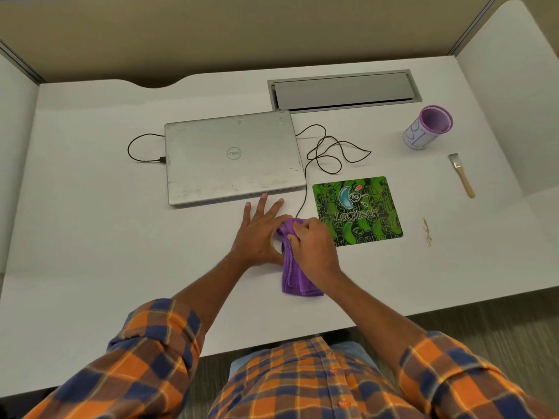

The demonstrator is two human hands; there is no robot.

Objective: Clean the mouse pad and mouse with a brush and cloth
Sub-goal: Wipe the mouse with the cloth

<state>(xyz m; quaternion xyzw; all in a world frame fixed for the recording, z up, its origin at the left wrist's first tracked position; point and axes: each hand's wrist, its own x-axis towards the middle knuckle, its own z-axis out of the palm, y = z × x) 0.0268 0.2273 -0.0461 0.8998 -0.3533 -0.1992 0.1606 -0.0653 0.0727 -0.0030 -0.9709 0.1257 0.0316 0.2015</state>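
Note:
A purple cloth (295, 276) is bunched over the mouse, which is almost wholly hidden between my hands; only a dark sliver shows. My right hand (314, 241) grips the cloth from above. My left hand (260, 229) rests beside it with fingers spread, its thumb side against the cloth and the mouse. The mouse's black cable (325, 152) runs up to the laptop. The green Logitech mouse pad (360, 210) lies just right of my hands. The wooden-handled brush (462, 176) lies apart at the far right.
A closed silver laptop (233, 158) sits behind my hands. A purple-rimmed cup (428, 127) stands at the back right, near a grey cable hatch (343, 90). A small line of brown dust (427, 232) lies right of the pad. White partitions border the desk (106, 237).

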